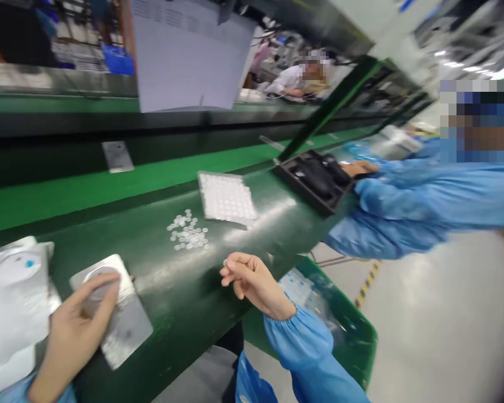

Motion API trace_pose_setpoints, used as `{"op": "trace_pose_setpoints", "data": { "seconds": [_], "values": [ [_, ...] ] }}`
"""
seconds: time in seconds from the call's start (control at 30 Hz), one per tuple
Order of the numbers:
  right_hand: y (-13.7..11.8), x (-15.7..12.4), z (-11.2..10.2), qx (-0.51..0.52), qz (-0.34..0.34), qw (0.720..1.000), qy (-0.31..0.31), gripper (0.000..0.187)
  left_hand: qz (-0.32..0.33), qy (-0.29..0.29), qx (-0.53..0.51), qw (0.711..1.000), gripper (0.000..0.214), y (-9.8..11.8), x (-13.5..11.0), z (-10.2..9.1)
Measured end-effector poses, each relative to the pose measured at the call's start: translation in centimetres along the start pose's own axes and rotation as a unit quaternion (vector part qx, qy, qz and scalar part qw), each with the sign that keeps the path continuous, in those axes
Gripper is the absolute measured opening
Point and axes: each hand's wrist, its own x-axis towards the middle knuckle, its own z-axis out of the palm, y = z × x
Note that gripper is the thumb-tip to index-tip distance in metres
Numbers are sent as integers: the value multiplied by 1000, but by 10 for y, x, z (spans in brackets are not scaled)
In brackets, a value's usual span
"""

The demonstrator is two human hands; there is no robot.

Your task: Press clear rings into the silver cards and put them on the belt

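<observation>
On the green bench, my left hand (78, 327) rests on a flat silver-grey panel (130, 319) with a round ring at its upper end. Its thumb and index tips come together at the ring's right side; the other fingers are mostly hidden. Above the bench's front edge, my right hand (258, 282) pinches a tiny pale piece (225, 262) that looks like one of the small discs. A loose pile of small translucent discs (191, 236) lies ahead of it. Behind the pile is a clear bag or sheet (228, 198) filled with rows of white pieces.
White panels in film (14, 302) lie at far left. Another small panel (117, 156) sits on the back ledge. To the right stands a black tray (315, 179) with dark items, beside a co-worker's blue sleeve (420, 207). A green bin (367, 341) is below the bench edge.
</observation>
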Motion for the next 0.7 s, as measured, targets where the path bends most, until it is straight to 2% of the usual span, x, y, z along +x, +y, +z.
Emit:
{"op": "trace_pose_setpoints", "data": {
  "seconds": [0.07,0.13,0.27,0.47,0.6,0.7],
  "values": [
    [5,8,37,-2,25,997,-77,31,-15,5,2,1000,17,0,-6,1],
    [9,15,67,-6,40,992,-121,31,-12,-3,-18,1000,18,2,-10,3],
    [16,23,104,-41,75,981,-172,33,5,-42,-80,996,24,6,-16,8],
    [18,25,123,-91,106,967,-215,34,22,-64,-143,987,20,8,-20,10],
    [17,26,121,-38,160,956,-242,29,-8,-77,-166,983,16,10,-18,8],
    [16,27,112,36,194,953,-228,26,-51,-62,-170,982,14,11,-15,5]
  ]
}}
